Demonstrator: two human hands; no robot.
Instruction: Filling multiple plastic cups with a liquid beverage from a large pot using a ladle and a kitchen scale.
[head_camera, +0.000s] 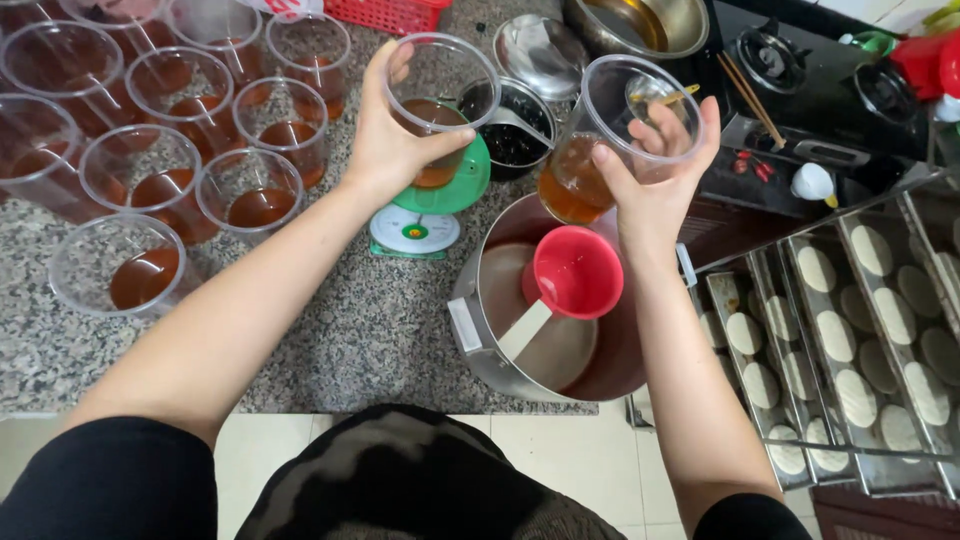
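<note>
While both arms reach out over the speckled stone counter (380, 330), the left hand (392, 145) wraps a clear plastic cup (440, 100) of brown tea above a green kitchen scale (425, 215) — fingers closed round its wall. Its partner, the right hand (655, 175), clasps a second cup (600, 140), tilted, above a large steel pot (480, 340) holding a red ladle (572, 275). More filled cups (150, 170) stand at left.
</note>
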